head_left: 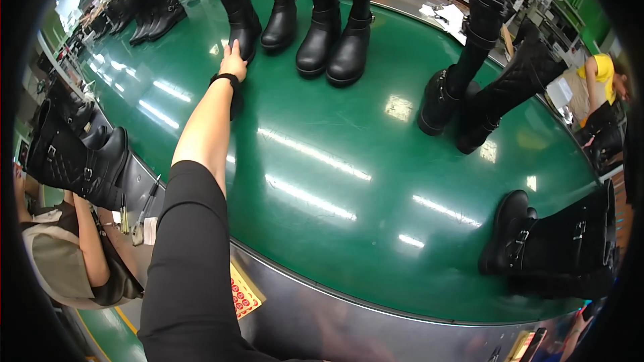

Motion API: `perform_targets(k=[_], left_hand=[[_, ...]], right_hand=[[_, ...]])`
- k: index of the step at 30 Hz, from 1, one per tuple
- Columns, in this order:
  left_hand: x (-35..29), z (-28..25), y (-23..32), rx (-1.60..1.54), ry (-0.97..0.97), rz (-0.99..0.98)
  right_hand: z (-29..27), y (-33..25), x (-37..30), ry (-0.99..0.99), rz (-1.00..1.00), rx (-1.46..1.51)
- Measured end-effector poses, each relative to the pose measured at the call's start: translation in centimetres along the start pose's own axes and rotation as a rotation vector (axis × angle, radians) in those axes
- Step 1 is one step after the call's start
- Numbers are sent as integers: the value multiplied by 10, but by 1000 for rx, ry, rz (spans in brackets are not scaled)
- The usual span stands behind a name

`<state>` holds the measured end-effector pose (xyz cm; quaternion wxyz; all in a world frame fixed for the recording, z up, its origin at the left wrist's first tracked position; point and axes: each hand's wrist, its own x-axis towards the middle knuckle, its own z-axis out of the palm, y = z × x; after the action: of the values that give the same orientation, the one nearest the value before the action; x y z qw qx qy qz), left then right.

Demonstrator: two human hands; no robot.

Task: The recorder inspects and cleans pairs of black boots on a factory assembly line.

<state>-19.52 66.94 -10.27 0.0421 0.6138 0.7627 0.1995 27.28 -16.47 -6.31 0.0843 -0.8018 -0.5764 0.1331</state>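
Observation:
My left hand (pixel 233 66) reaches out over the green tabletop (pixel 302 121), a black band on its wrist. Its fingers are stretched out and touch the side of a black boot (pixel 241 23) near the toe. Nothing is gripped in them. That boot stands upright on the far side, with another black boot (pixel 278 27) just to its right. Further right stands a pair of black boots (pixel 333 47), toes toward me. The tops of these boots run out of the picture. My right hand is not in view.
More black boots stand at right (pixel 463 87), lower right (pixel 560 234), far left (pixel 157 10) and near left (pixel 84 161). A metal rim (pixel 322 295) borders the table. Beside my arm lie a pen (pixel 149 198) and a yellow sticker sheet (pixel 245 291). People work at left (pixel 74 255) and right (pixel 600 80).

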Motion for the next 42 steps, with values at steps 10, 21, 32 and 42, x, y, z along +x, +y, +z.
perform_targets(k=[10, 21, 32, 42], left_hand=[[-61, -38, 28, 297, -34, 147], [-311, -176, 196, 62, -765, 882], [-554, -269, 202, -11, -915, 1296], [-669, -197, 96, -119, -685, 911]], right_hand=[[-11, 1, 9, -245, 93, -12], [-7, -19, 14, 328, -176, 159], [3, -6, 14, 423, -231, 184], [-1, 2, 8, 431, -368, 281]])
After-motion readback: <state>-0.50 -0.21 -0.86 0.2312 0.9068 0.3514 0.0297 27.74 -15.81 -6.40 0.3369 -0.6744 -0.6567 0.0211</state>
